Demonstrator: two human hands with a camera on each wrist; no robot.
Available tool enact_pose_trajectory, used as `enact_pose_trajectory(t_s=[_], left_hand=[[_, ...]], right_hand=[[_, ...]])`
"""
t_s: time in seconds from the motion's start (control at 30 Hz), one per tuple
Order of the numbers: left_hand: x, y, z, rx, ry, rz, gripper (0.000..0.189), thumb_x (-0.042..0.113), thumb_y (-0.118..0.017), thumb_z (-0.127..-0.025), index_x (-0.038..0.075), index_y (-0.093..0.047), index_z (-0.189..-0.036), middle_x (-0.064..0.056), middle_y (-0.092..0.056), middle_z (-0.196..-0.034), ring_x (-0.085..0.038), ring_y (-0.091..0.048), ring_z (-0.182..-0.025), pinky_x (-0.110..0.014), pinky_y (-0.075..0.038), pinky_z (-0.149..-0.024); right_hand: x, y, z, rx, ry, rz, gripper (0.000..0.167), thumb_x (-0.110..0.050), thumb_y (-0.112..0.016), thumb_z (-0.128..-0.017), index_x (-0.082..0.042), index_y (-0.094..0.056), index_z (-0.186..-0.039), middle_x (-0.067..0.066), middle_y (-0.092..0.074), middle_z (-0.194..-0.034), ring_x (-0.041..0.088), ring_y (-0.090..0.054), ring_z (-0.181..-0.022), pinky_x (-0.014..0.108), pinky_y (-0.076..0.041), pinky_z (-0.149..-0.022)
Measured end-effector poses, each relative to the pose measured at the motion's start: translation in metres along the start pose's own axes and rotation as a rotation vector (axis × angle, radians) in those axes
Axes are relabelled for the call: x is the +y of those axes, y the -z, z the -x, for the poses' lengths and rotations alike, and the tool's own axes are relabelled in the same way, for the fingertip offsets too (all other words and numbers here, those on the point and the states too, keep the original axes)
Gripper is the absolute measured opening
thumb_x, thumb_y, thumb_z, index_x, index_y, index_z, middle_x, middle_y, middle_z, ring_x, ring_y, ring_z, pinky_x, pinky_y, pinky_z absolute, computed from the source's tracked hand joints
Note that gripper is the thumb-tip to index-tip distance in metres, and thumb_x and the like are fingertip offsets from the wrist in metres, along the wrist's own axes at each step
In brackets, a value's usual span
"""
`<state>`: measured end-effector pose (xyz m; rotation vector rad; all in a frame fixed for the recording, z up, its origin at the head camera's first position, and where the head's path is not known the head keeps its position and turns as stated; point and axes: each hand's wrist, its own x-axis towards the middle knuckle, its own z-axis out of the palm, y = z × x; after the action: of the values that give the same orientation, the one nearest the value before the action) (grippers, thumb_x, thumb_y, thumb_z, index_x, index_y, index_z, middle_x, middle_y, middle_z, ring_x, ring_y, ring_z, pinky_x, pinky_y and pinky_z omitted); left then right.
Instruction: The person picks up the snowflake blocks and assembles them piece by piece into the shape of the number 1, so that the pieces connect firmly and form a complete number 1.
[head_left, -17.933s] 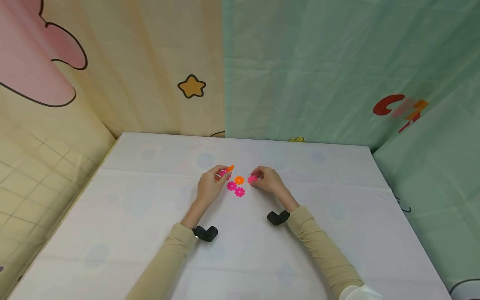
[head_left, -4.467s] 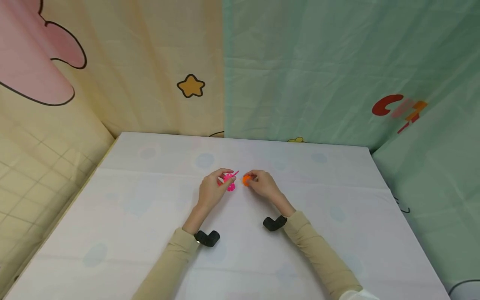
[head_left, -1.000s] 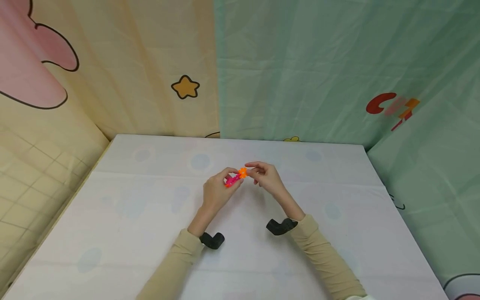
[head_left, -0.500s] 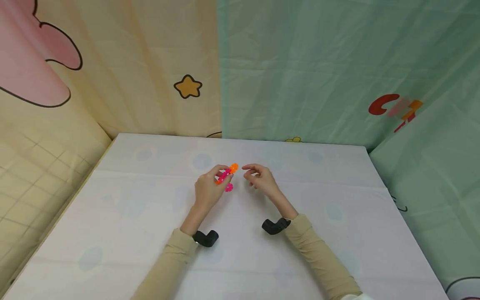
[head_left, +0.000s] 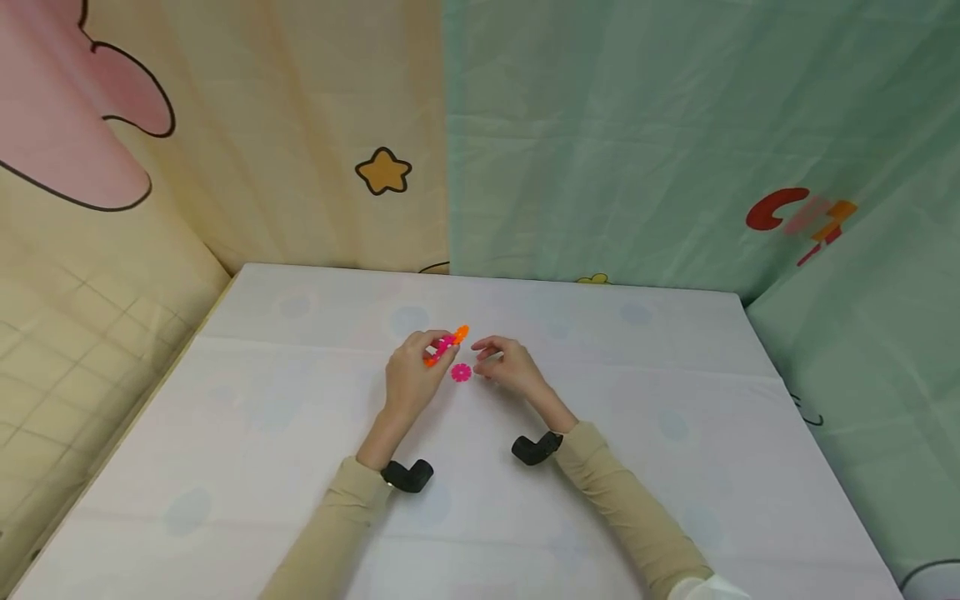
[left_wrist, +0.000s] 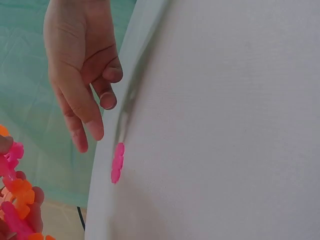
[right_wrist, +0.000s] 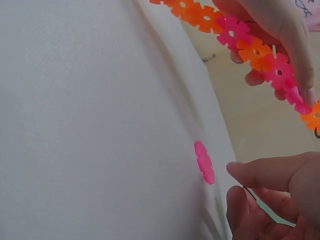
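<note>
My left hand [head_left: 411, 372] holds a chain [head_left: 444, 346] of flower-shaped plastic discs, pink and orange, slotted together edge to edge. The right wrist view shows the chain [right_wrist: 255, 52] running slantwise through the left fingers, with an orange disc [right_wrist: 311, 117] at the near end. One loose pink disc [head_left: 461, 372] lies flat on the table between the hands. Just right of that disc hovers my right hand [head_left: 512, 368], holding nothing. In the left wrist view, the right hand's [left_wrist: 75, 60] fingers are loosely bent and apart, pointing toward the loose disc [left_wrist: 117, 162].
A pale cloth with faint blue spots covers the table [head_left: 615, 517]. Behind its far edge hang a yellow curtain [head_left: 300, 167] and a green curtain [head_left: 600, 167]. Each wrist carries a black camera mount, such as the left mount [head_left: 408, 477].
Loose discs on the table have dwindled from several to one. Within the last second my right hand let go of the chain's orange end disc and came down beside the pink one.
</note>
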<state>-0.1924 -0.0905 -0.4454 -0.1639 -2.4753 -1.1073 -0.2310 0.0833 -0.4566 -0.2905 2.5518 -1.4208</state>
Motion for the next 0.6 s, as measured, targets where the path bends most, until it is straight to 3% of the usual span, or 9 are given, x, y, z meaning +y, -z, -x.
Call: enact_pose_trajectory(t_s=[0.13, 0.3, 0.6], left_hand=[[-0.001, 0.001, 0.0, -0.001, -0.013, -0.009, 0.026, 0.025, -0.071, -0.087, 0.009, -0.07, -0.107, -0.008, -0.068, -0.088, -0.022, -0.062, -0.075, -0.032, -0.053, -0.065], [-0.002, 0.001, 0.0, 0.0, -0.038, 0.008, 0.025, 0.023, -0.071, -0.087, 0.005, -0.07, -0.105, -0.009, -0.068, -0.086, -0.022, -0.062, -0.074, -0.031, -0.052, -0.064], [0.0, 0.0, 0.002, -0.009, -0.011, 0.037, 0.029, 0.023, -0.071, -0.087, 0.009, -0.067, -0.113, -0.01, -0.068, -0.089, -0.021, -0.062, -0.073, -0.032, -0.055, -0.065]], right_hand=[[-0.005, -0.004, -0.002, -0.024, -0.026, 0.028, 0.031, -0.006, -0.07, -0.083, -0.006, -0.066, -0.114, 0.013, -0.066, -0.102, 0.016, -0.06, -0.067, 0.024, -0.052, -0.062], [-0.005, -0.011, -0.004, -0.047, -0.041, 0.137, 0.034, -0.013, -0.073, -0.082, -0.008, -0.066, -0.115, 0.01, -0.066, -0.101, 0.018, -0.057, -0.077, 0.024, -0.048, -0.065], [-0.004, -0.021, -0.005, -0.046, -0.022, 0.3, 0.029, -0.02, -0.075, -0.082, -0.013, -0.071, -0.11, 0.007, -0.065, -0.102, 0.02, -0.056, -0.092, 0.032, -0.047, -0.077]])
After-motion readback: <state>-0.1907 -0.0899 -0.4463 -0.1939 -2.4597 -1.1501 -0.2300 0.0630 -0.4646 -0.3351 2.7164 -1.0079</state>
